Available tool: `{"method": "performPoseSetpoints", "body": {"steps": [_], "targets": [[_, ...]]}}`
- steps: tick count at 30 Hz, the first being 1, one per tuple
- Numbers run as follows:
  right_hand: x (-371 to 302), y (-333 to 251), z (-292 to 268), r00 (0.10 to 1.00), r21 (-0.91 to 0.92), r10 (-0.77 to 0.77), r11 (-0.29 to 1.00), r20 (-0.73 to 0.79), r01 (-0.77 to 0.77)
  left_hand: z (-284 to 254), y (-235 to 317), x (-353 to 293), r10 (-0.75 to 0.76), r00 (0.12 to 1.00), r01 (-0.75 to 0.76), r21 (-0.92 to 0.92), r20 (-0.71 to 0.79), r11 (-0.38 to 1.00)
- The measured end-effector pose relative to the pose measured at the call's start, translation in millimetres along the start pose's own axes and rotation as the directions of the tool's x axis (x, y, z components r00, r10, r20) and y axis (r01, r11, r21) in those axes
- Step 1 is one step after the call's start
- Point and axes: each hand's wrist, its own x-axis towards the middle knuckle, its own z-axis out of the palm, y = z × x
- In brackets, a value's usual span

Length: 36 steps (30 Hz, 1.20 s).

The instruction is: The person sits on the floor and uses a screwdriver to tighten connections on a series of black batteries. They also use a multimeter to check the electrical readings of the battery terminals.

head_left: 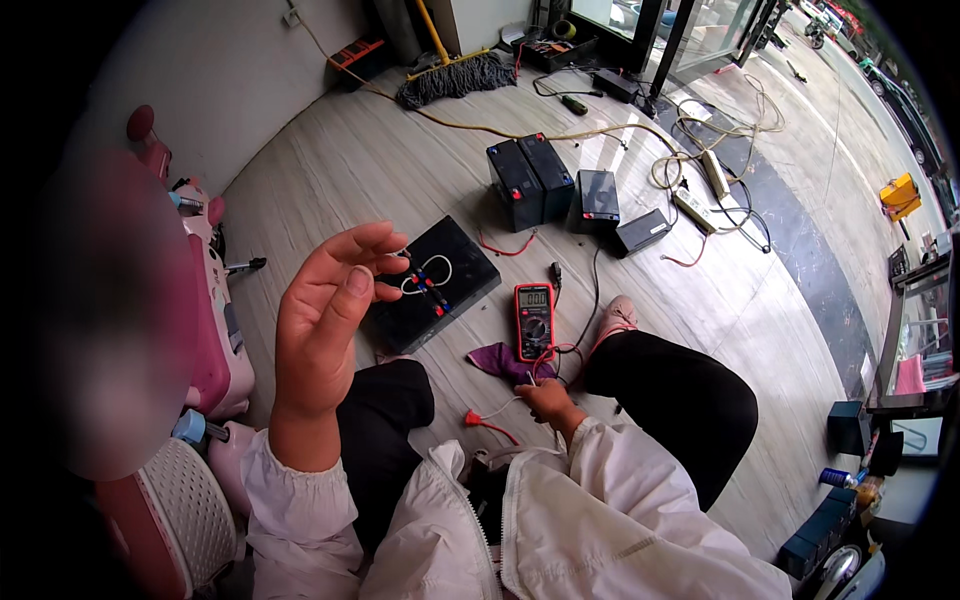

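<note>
My left hand [325, 325] is raised, its fingers bent and apart, with nothing visibly gripped. Behind its fingertips a black battery block [455, 262] lies on the floor, with white wire loops and red and blue terminals on top. Low between my knees, my right hand [550, 400] is closed on a thin white wire [531, 379], partly hidden by the fingers. Close to it hangs a red connector [472, 418] with red and white leads. A red and black multimeter [535, 322] with a lit display rests partly on a purple cloth [497, 362].
Several black batteries [530, 180] stand farther off on the floor [340, 170]. Tangled cables and a power strip [693, 210] lie at right. A mop [455, 80] leans by the wall. A pink scooter-like vehicle [215, 310] is at left; more black batteries [820, 530] sit at lower right.
</note>
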Motion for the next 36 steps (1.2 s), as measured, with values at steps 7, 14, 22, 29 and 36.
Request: {"method": "performPoseSetpoints", "body": {"steps": [7, 14, 22, 29, 36], "targets": [[37.5, 20.0, 5.3, 0.994, -0.308, -0.105, 0.947, -0.03, 0.09, -26.8, -82.4, 7.9, -0.362, 0.861, 0.289, -0.244, -0.357, 0.926], [28.8, 30.6, 9.2, 1.0, -0.8, 0.012, 0.6, -0.001, -0.008, -30.4, -82.1, 18.9, -0.416, 0.865, 0.338, -0.285, -0.28, 0.897], [49.2, 53.4, 11.2, 0.997, -0.706, 0.048, 0.704, -0.068, -0.082, -34.9, -77.1, 22.4, -0.423, 0.876, 0.37, -0.238, -0.232, 0.898], [57.1, 60.8, 14.6, 1.0, -0.684, -0.016, 0.729, 0.02, 0.026, -31.2, -76.9, 20.0, -0.429, 0.882, 0.388, -0.216, -0.195, 0.896], [52.7, 90.9, 13.6, 0.988, -0.786, 0.046, 0.612, 0.144, 0.086, -21.7, -81.1, 19.6, -0.439, 0.883, 0.406, -0.202, -0.164, 0.891]]}}
